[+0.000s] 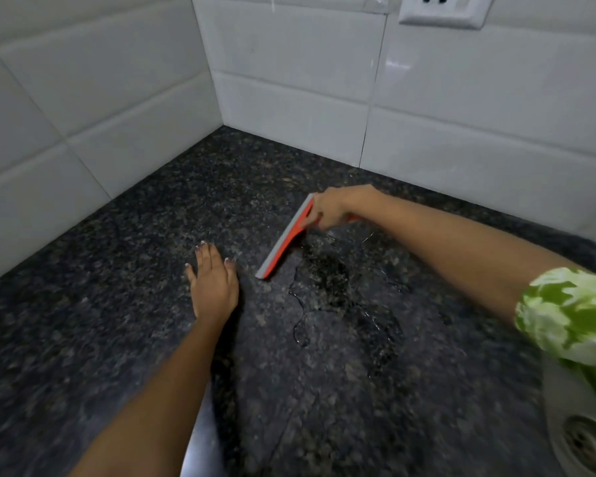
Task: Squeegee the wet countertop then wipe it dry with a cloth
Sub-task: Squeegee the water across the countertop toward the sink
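One grip (327,210) clutching squeegee (284,241), other (214,280) flat

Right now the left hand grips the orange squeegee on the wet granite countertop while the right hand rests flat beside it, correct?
Not quite: the hands are swapped. In the head view the right hand grips the orange squeegee on the wet granite countertop, while the left hand rests flat beside it.

counter (124,277): black, brown-speckled | squeegee (287,241): orange, grey blade | wall tiles (289,80): white | sleeve (572,311): green-white leaf print
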